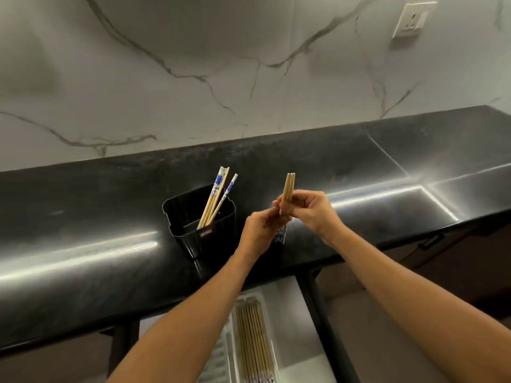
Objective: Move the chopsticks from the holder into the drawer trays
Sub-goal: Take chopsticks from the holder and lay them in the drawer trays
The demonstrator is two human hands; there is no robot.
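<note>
Chopsticks (289, 186) in left hand (258, 230), right hand (309, 210).

Holder (201, 219): black, as I see it.
Holder chopsticks (214, 199): tan, white tops printed blue.
Held chopsticks (289, 186): tan; I make out blue-and-white low ends.
Surface (83, 217): black.
Wall (193, 64): white marble, grey veins.
Tray (250, 295): white.

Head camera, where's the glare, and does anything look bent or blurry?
Head view: glare streaks cross the black countertop left of the holder and beyond the right hand; the wide lens bows the counter edge; the left hand looks slightly blurred.
</note>
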